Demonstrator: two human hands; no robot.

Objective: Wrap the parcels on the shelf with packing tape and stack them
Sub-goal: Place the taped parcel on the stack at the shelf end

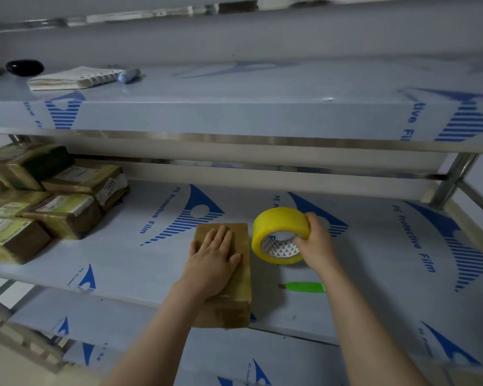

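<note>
pressing the parcel (234, 310) on the shelf (151, 260) while gripping the tape roll (279, 227).
left hand (212, 254), fingers straight, lies flat on the parcel at the shelf's front edge; right hand (315, 243) grasps the tape roll just beside the parcel's far right corner. a green cutter (304, 287) lies near the front edge; other parcels (53, 201) are stacked at the left end.

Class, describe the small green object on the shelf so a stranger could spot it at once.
Find the middle metal shelf wrapped in blue-printed film. In front of the yellow roll of packing tape gripped by the right hand lies a slim, flat tool, the only bright green thing there.
</note>
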